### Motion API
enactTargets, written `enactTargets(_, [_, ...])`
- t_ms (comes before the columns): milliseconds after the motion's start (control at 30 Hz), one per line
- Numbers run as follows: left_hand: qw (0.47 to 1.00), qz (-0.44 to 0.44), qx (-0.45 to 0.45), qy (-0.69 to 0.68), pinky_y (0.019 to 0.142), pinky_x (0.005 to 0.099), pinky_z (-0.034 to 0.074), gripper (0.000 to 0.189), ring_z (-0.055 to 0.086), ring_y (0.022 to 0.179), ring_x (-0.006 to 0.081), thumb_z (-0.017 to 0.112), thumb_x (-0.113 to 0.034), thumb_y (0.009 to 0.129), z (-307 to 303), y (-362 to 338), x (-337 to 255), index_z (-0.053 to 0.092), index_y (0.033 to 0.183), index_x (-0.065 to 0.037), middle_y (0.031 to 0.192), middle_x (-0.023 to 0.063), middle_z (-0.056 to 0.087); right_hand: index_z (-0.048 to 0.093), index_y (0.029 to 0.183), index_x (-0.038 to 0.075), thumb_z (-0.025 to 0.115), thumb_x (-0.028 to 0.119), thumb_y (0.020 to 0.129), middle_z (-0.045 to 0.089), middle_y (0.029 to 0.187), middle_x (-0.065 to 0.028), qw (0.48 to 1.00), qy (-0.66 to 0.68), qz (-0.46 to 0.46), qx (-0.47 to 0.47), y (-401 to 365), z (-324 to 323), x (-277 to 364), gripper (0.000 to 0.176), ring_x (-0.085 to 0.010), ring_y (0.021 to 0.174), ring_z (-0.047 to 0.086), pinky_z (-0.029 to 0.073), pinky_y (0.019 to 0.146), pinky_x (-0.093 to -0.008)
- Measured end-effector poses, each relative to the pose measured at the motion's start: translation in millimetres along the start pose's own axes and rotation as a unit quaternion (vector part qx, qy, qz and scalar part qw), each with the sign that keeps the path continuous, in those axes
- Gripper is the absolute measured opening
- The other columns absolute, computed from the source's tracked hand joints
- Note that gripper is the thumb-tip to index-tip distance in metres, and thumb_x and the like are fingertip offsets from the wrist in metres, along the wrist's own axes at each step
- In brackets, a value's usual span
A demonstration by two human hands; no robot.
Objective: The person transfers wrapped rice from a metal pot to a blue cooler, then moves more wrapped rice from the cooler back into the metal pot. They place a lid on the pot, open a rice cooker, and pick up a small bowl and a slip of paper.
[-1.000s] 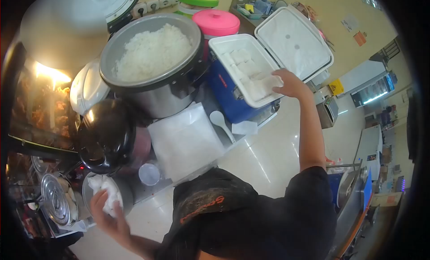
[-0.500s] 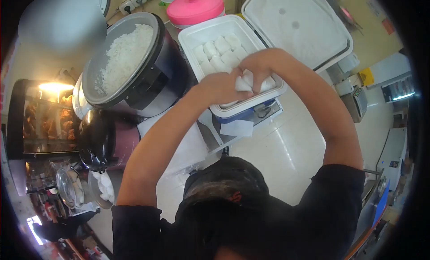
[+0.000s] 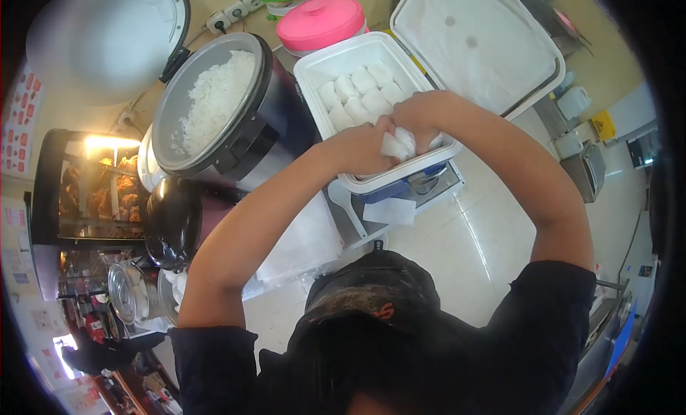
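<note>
The bench point(image 3: 444, 188) runs diagonally across the view, its near edge rising towards its right corner. The rice cooker point(image 3: 250, 140) stands open well back from that edge, heaped with cooked rice point(image 3: 214, 93). To its right, near the bench's right corner, sits the cooler box point(image 3: 391, 188), blue outside and white inside. Its white lid point(image 3: 486, 51) is open beyond the far right side.

Both arms reach forward with elbows bent and spread wide, the forearms slanting inward until the hands nearly meet above the near end of the cooler box. The left hand point(image 3: 362, 148) comes in from the left, fingers curled; the right hand point(image 3: 420, 118) arches over from the right with its wrist bent and its fingers pointing down. Between them they grasp a white bundle point(image 3: 400, 143), over the box's near right part.

The dark-lidded pot point(image 3: 174, 222) is left of the paper stack point(image 3: 301, 236), which lies along the near edge. The pink-lidded container point(image 3: 320, 22) is behind the cooler box. A white scoop point(image 3: 346, 202) and a loose white sheet point(image 3: 389, 211) lie between the box and the near edge. Smaller white bundles point(image 3: 361, 90) fill the box in close rows.
</note>
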State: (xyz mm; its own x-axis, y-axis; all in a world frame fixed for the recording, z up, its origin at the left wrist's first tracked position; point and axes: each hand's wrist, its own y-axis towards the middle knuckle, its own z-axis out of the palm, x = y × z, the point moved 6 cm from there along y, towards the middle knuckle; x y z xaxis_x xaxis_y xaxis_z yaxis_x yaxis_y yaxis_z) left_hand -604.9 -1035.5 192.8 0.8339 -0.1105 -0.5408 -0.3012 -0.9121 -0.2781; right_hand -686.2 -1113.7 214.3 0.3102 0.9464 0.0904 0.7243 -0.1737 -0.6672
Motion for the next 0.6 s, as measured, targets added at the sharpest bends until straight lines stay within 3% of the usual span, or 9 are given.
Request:
enactTargets(167, [0.999,0.016,-0.009,-0.031,0.093,0.0476,0.05,0.066,0.065,0.104,0.0439,0.067,-0.039,0.083,-5,-3,5,0.037,0.137,-0.015,0.119,0.0299,0.061,0.051,0.131,0.018,0.086,0.032,0.061,0.069,0.106,-0.013,0.998,0.04,0.0,-0.047,-5,6,-10,0.079,-0.0332,0.103,0.068,0.052,0.092,-0.0437])
enactTargets(267, [1.0,0.009,0.021,-0.021,0.093,0.0469,0.05,0.071,0.065,0.104,0.0424,0.07,-0.039,0.081,-5,-6,-1,0.035,0.138,-0.016,0.116,0.0289,0.062,0.052,0.13,0.02,0.086,0.034,0.06,0.069,0.104,-0.0121,0.996,0.016,0.016,-0.084,-9,12,-7,0.079,-0.0331,0.105,0.066,0.047,0.098,-0.0437])
enactTargets(467, [0.996,-0.014,0.085,-0.026,0.092,0.0441,0.049,0.079,0.064,0.105,0.0391,0.075,-0.037,0.076,-2,12,10,0.033,0.139,-0.015,0.112,0.0257,0.064,0.058,0.127,0.023,0.086,0.034,0.057,0.071,0.107,-0.0107,0.999,-0.039,0.012,-0.004,3,10,-5,0.077,-0.0326,0.108,0.063,0.04,0.105,-0.0412])
enactTargets(600, [0.994,0.0,0.101,-0.038,0.089,0.0424,0.048,0.08,0.064,0.105,0.0375,0.075,-0.036,0.076,-5,15,17,0.031,0.139,-0.013,0.111,0.0244,0.064,0.061,0.125,0.021,0.087,0.03,0.055,0.071,0.106,-0.0114,1.0,-0.003,-0.006,-0.026,-5,-2,-4,0.075,-0.0323,0.102,0.067,0.047,0.096,-0.0417])
